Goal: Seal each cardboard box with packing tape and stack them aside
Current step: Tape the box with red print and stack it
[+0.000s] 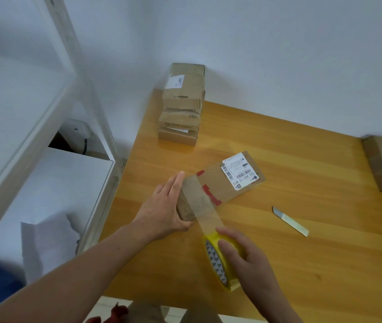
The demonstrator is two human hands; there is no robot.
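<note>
Our left hand (166,206) clasps the near end of the flat brown cardboard box (222,183), thumb hooked round its corner, while our right hand (248,259) grips the yellow roll of clear packing tape (215,257) nearer us. Its clear strip (206,220) runs taut to the box across the short width. The box's long axis points away and rightward from the left hand. A slim grey blade (290,221) lies on the wooden worktop (313,276) right of the right hand, the nearer one to it. A stack of brown cardboard boxes (180,108) stands beyond the left hand.
</note>
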